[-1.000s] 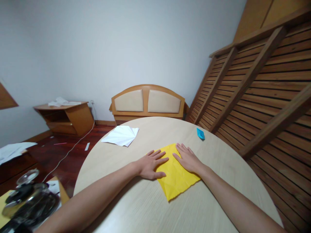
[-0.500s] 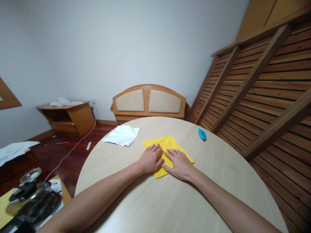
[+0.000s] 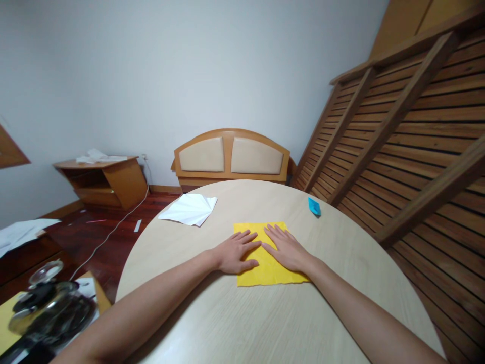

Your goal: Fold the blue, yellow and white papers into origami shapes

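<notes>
A sheet of yellow paper [image 3: 261, 276] lies on the round table [image 3: 227, 323] in front of me, its near edge slightly ragged. My left hand [image 3: 235, 253] rests flat on the left part of the sheet, fingers spread. On its right part lies my right hand [image 3: 286, 248], also flat with fingers apart. The two hands nearly meet over the middle of the paper, and neither grips anything. Parts of the sheet are hidden beneath both palms.
A creased white paper [image 3: 191, 208] lies at the table's far left, and a small folded blue paper [image 3: 314, 207] at the far right. A glass pot [image 3: 62, 308] stands low at the left. Wooden slats [image 3: 409, 151] lean along the right; a headboard [image 3: 231, 154] stands behind.
The yellow paper has turned, so a straight edge now faces me instead of a corner. My hands have shifted on it, the right one slightly to the right, with fingers spread out.
</notes>
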The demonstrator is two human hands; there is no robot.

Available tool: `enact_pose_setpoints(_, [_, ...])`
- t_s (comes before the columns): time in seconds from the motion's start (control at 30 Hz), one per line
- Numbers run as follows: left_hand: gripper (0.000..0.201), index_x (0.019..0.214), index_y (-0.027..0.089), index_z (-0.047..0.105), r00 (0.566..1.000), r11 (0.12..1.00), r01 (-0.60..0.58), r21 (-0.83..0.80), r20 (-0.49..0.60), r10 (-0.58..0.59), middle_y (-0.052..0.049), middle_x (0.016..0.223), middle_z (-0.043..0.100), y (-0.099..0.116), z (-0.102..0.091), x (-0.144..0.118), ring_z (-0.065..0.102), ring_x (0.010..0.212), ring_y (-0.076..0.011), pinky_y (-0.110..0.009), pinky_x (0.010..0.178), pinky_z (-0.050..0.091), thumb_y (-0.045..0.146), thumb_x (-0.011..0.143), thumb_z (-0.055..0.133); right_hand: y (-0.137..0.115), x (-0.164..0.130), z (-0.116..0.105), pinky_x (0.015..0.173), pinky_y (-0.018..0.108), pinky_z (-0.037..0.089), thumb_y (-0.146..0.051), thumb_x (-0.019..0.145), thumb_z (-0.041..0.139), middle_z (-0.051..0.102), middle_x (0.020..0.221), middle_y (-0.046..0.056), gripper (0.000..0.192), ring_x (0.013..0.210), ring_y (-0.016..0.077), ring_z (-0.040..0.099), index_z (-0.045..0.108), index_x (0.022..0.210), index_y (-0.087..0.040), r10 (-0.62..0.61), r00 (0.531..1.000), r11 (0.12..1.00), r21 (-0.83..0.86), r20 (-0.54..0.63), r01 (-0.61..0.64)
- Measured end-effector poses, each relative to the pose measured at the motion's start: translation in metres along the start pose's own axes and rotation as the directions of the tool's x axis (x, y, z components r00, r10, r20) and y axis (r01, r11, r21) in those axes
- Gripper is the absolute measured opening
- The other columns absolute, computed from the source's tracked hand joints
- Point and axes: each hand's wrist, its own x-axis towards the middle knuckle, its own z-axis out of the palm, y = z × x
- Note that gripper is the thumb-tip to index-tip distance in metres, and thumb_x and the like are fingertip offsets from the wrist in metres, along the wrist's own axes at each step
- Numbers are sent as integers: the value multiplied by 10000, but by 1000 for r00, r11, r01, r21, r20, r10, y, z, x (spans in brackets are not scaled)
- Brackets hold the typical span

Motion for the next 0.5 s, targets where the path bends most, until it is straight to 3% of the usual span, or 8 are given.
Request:
enact_pose_setpoints(0.1, [695, 1510, 222, 389, 1000, 1000, -17, -6, 5, 17, -130, 1601, 276, -5, -2, -2, 238, 1483, -351, -547, 1196, 227, 584, 930, 511, 15, 1, -3, 1197, 550, 186, -590, 978, 321, 277, 1612, 123, 714, 1500, 314, 204, 344, 1539, -149, 138, 988, 988, -59, -67, -141])
enact_pose_setpoints(0.17, [701, 1509, 230, 393, 1000, 1000, -28, -4, 6, 28, -124, 1602, 278, -6, -3, -3, 241, 1483, -348, -540, 1198, 225, 593, 923, 517, 17, 0, -5, 1200, 549, 172, -549, 980, 354, 323, 1591, 146, 684, 1492, 317, 230, 378, 1521, -130, 141, 980, 984, -91, -140, -155])
enact_pose_setpoints(0.27, [714, 1509, 237, 395, 999, 999, -42, 7, 2, 42, -120, 1602, 283, -6, -4, -3, 247, 1482, -347, -535, 1198, 222, 597, 909, 538, 7, -3, -8, 1219, 489, 160, -531, 989, 365, 347, 1584, 136, 647, 1495, 285, 232, 430, 1494, -132, -10, 986, 997, -83, -169, -4])
enact_pose_setpoints(0.37, [770, 1527, 235, 357, 999, 999, -37, 10, 3, 37, -127, 1606, 270, -7, -4, -4, 235, 1486, -348, -535, 1200, 209, 629, 894, 546, -4, -4, -7, 1226, 428, 175, -585, 1002, 307, 297, 1613, 71, 652, 1509, 236, 193, 408, 1514, -193, -212, 976, 977, 21, -53, 213])
enact_pose_setpoints(0.43, [792, 1540, 235, 327, 1000, 1000, 3, 17, 6, -3, -127, 1611, 255, -12, -4, -4, 211, 1494, -340, -532, 1204, 189, 665, 900, 508, -4, -3, -6, 1227, 433, 175, -606, 1001, 292, 277, 1620, 47, 656, 1510, 232, 186, 376, 1530, -226, -241, 970, 968, 69, 5, 240])
enact_pose_setpoints(0.5, [758, 1541, 235, 317, 996, 996, 84, 37, 12, -84, -122, 1618, 238, -18, -5, -3, 189, 1501, -330, -537, 1203, 177, 670, 931, 438, 2, -1, -5, 1224, 463, 169, -606, 996, 310, 281, 1617, 59, 662, 1507, 251, 199, 376, 1530, -219, -174, 985, 983, 62, 14, 173])
